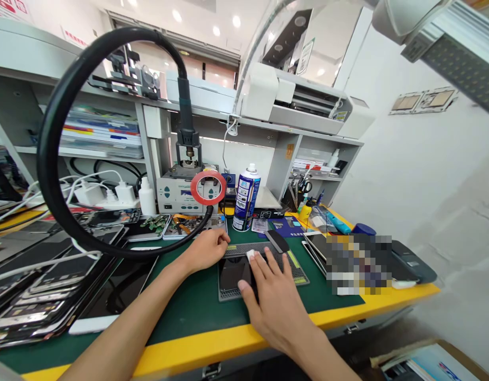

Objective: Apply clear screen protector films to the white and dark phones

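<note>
A dark-screened phone (232, 274) lies flat on a grey perforated mat (224, 297) near the bench's front. My right hand (278, 296) reaches over the phone's right part with fingers spread, pressing a small white wipe (250, 254) under its fingertips. The thumb rests by the phone's near side, and the palm hides the phone's right end. At the mat's upper left corner, my left hand (208, 248) rests with fingers curled in and nothing visible in them. A dark, rounded block (277, 241) lies on the mat's far edge, beyond my right fingers.
Behind the mat stands a blue spray can (246, 198). A thick black hose (49, 132) loops over the left side from a grey machine (176, 193) with red tape (208, 188). Stacked screens (42, 286) crowd the left; more devices (315, 246) lie right.
</note>
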### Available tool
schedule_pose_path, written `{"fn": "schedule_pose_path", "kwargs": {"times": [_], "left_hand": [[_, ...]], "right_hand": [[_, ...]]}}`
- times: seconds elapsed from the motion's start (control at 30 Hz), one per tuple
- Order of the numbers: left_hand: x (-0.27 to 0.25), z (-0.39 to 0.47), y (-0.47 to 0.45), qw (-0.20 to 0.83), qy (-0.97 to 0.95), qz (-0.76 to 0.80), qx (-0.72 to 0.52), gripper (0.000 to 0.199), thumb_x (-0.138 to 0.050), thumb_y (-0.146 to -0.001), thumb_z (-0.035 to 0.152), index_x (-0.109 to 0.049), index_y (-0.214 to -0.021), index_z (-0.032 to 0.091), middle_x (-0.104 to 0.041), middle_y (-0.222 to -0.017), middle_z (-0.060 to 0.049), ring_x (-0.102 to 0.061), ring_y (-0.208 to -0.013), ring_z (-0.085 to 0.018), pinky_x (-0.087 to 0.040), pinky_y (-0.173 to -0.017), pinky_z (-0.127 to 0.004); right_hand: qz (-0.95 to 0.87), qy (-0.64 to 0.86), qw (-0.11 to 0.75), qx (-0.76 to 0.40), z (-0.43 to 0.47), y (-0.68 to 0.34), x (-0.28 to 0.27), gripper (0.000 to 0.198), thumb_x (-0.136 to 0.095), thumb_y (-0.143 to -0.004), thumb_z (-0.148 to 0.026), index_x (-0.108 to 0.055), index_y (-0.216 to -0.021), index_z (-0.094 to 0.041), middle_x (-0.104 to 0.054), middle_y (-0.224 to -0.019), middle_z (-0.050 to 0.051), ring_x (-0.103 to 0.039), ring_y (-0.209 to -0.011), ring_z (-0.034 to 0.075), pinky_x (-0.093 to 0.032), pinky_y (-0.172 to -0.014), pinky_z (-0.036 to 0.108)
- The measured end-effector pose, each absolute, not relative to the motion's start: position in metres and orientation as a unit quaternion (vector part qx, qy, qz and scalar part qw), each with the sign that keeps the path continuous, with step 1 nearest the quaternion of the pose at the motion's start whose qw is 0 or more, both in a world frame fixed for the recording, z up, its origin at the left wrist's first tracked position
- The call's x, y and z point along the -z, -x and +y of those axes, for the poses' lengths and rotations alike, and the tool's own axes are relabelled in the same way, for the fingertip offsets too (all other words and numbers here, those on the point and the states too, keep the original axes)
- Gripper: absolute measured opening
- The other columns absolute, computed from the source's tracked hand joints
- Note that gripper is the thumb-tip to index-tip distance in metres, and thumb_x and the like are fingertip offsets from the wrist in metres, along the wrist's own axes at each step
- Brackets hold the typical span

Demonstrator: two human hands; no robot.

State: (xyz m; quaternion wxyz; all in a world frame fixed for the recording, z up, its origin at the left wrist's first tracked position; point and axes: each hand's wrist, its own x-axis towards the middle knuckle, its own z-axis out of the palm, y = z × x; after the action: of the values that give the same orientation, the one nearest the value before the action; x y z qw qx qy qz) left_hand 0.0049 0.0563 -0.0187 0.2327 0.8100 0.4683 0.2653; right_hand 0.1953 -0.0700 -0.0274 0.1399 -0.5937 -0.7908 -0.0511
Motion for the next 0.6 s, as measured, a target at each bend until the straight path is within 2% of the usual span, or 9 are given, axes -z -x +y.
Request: {"fn": "schedule_pose_path", "kwargs": {"times": [0.17, 0.33, 0.6], "left_hand": [[0.018, 0.055, -0.005, 0.226, -0.810, 0.469, -0.270, 0.022, -0.045, -0.081, 0.023, -0.066, -0.086, 0.020, -0.071, -0.086, -0.004, -0.065, -0.078, -0.021, -0.043, -0.067, -0.028], [0.017, 0.055, -0.005, 0.228, -0.813, 0.465, -0.267, 0.022, -0.045, -0.082, 0.024, -0.065, -0.087, 0.020, -0.070, -0.084, -0.003, -0.064, -0.075, -0.020, -0.044, -0.066, -0.029], [0.017, 0.055, -0.003, 0.239, -0.809, 0.470, -0.259, 0.023, -0.043, -0.084, 0.026, -0.064, -0.088, 0.020, -0.068, -0.072, -0.001, -0.063, -0.066, -0.019, -0.043, -0.060, -0.028]], "right_hand": [[-0.817, 0.556, 0.153, -0.011, -0.079, -0.162, 0.024, 0.067, -0.020, -0.100, -0.055, -0.033, -0.151, -0.014, -0.028, -0.157, 0.008, -0.012, -0.147, 0.034, -0.006, -0.118, 0.063], [-0.826, 0.538, 0.161, -0.048, -0.089, -0.149, 0.021, 0.064, -0.018, -0.101, -0.052, -0.028, -0.153, -0.016, -0.025, -0.158, 0.006, -0.013, -0.147, 0.035, -0.007, -0.117, 0.066], [-0.814, 0.557, 0.160, -0.033, -0.097, -0.168, 0.028, 0.058, -0.021, -0.101, -0.050, -0.027, -0.153, -0.025, -0.021, -0.158, -0.005, -0.013, -0.146, 0.037, -0.011, -0.114, 0.070]]}}
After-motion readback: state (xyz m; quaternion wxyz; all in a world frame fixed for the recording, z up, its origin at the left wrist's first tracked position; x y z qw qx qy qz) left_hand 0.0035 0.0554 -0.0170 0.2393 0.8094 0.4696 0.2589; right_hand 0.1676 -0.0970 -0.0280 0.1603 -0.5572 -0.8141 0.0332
